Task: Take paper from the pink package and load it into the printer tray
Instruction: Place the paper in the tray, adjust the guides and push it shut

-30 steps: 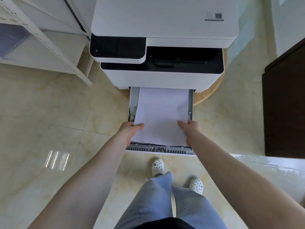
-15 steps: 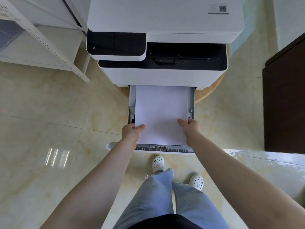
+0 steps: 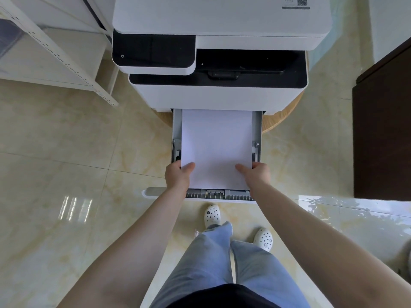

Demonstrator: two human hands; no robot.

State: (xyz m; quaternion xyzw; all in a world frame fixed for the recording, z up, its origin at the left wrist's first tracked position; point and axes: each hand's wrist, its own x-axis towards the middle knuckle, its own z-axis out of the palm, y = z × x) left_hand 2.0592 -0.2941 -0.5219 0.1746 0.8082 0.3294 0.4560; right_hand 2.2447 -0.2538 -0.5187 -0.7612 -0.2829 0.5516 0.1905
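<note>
1. Left hand (image 3: 178, 176): it grips the near-left edge of the paper (image 3: 216, 147), thumb on the top sheet, fingers curled under the edge and out of sight.
2. Right hand (image 3: 258, 175): it grips the near-right edge of the paper, thumb laid on the top sheet and pointing inward; the remaining fingers wrap the edge.
3. Paper: a white stack lying in the tray (image 3: 176, 134), squared between both grips. Its far end reaches the printer (image 3: 218, 94) slot, ahead of the hands. Its near edge lies between the wrists, just short of the tray's ribbed front rail.
4. Tray: pulled out from the printer base, toward the person. Grey side walls show just outside each grip; side guides stand just ahead of each hand. Whether they touch the stack cannot be told.
5. Printer: white body with a black panel, ahead of and above both hands, standing on a round wooden stand (image 3: 282, 121).
6. Beyond the left hand: a white shelf (image 3: 66, 56) on the tiled floor (image 3: 66, 152).
7. Beyond the right hand: a dark cabinet (image 3: 382, 130).
8. Below the wrists: two white shoes (image 3: 212, 215).
</note>
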